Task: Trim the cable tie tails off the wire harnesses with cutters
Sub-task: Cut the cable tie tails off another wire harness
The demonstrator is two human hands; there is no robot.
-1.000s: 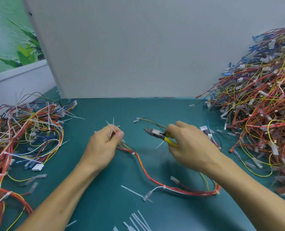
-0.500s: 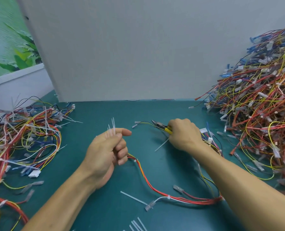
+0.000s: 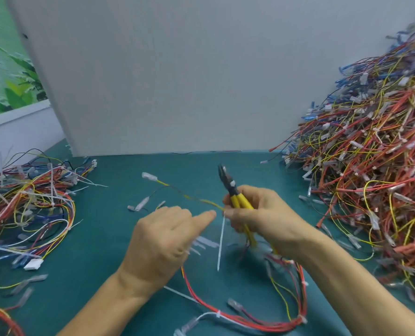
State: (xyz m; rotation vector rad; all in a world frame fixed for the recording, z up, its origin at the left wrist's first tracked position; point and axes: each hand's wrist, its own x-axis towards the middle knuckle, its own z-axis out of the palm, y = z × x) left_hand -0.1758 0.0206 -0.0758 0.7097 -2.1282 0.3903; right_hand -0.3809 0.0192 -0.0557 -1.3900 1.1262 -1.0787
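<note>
Head view: right hand [image 3: 262, 214] fingers clench the cutters [image 3: 236, 198] and a harness wire [image 3: 202, 201], its tie tail [image 3: 221, 241] dangling; left hand [image 3: 162, 238] fingers curl, whether grasping anything I cannot tell.

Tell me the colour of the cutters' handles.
Yellow handles, gripped in the right hand; the head view shows them clearly.

I count 2 hands: my left hand [image 3: 162, 241] & right hand [image 3: 262, 214]. 1 pr cutters [image 3: 233, 190], ctr. 2 harness heaps: left pile [image 3: 27, 209], right pile [image 3: 371, 166]. 1 loose harness [image 3: 250, 321] btm ctr. 1 long tie tail [image 3: 221, 241] ctr.
</note>
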